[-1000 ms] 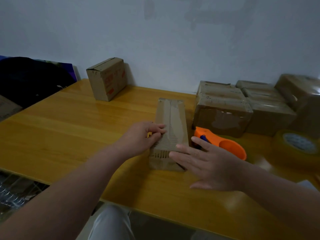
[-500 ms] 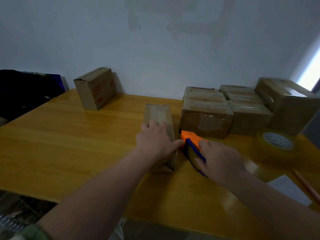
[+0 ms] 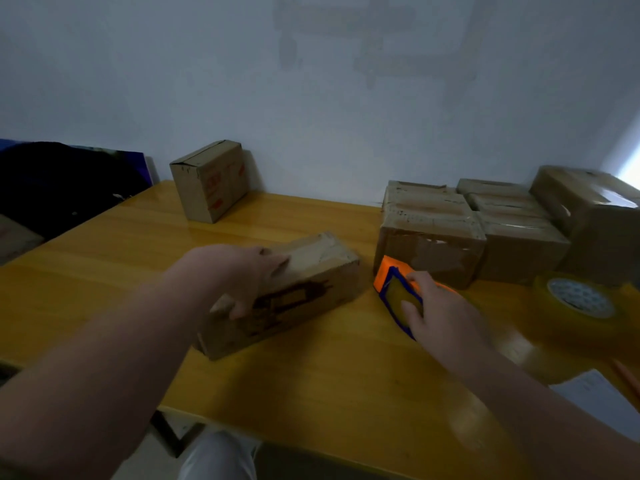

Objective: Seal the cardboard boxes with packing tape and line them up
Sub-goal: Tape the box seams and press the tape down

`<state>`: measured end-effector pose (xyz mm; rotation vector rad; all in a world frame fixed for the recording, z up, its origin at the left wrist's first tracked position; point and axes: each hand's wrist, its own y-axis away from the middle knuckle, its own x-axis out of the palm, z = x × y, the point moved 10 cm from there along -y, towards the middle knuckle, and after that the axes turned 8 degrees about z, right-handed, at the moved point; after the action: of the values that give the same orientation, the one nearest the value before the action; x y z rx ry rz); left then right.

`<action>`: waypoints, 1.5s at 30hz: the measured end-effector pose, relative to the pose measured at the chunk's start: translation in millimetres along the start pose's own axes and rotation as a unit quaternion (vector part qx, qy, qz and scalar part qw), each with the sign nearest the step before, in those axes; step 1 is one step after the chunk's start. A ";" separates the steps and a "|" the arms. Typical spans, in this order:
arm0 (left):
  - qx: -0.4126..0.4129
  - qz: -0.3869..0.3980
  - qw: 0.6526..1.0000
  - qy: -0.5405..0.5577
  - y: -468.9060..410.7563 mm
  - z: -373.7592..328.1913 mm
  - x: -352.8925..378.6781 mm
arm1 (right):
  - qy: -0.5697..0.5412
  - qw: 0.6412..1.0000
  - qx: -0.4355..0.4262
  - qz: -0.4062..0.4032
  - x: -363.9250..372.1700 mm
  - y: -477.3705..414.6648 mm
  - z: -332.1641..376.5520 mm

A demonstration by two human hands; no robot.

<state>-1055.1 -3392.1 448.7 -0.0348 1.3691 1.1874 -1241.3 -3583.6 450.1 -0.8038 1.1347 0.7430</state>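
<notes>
Yellow table (image 3: 311, 393) bears box (image 3: 311, 271) angled toward far-right

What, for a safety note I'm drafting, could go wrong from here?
1. The left hand grips the box near one end only, so on the glossy table it may swing once tape is pulled across it.
2. The right hand holds the tape dispenser close to the sealed boxes. Lifting it could knock them out of line.
</notes>
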 end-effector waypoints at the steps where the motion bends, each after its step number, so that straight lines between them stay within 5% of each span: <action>1: -0.002 -0.002 1.000 -0.022 -0.6 4.0 1.0 | -0.018 1.000 0.001 -0.005 -1.6 -2.5 -1.7; 7: -0.012 -0.149 0.988 -0.033 4.0 -3.4 -35.0 | -0.215 0.976 0.022 -0.018 -18.3 -14.7 -6.9; 12: 0.045 -0.172 0.972 0.152 -11.1 -41.0 -45.7 | -0.365 0.927 0.081 0.009 -16.8 -18.9 -13.5; 16: 0.003 -0.162 0.961 0.225 -28.0 -51.6 -40.2 | -0.322 0.942 0.087 0.037 -18.2 -19.0 -16.1; 24: 0.034 -0.188 0.965 0.181 -20.3 -70.3 -48.1 | -0.156 0.967 0.144 0.141 -31.2 -19.1 -28.4; 31: 0.174 -0.192 0.951 0.166 15.1 -76.3 -32.6 | -0.141 0.970 0.145 0.134 -28.1 -13.8 -28.6; 45: 0.204 -0.310 0.851 0.371 39.6 -40.2 -26.5 | -0.414 0.905 0.024 0.092 -44.2 0.3 -5.1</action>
<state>-1103.6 -3415.3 480.3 -0.6450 2.0483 0.2965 -1255.3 -3592.3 491.5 -0.2660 0.4490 1.0733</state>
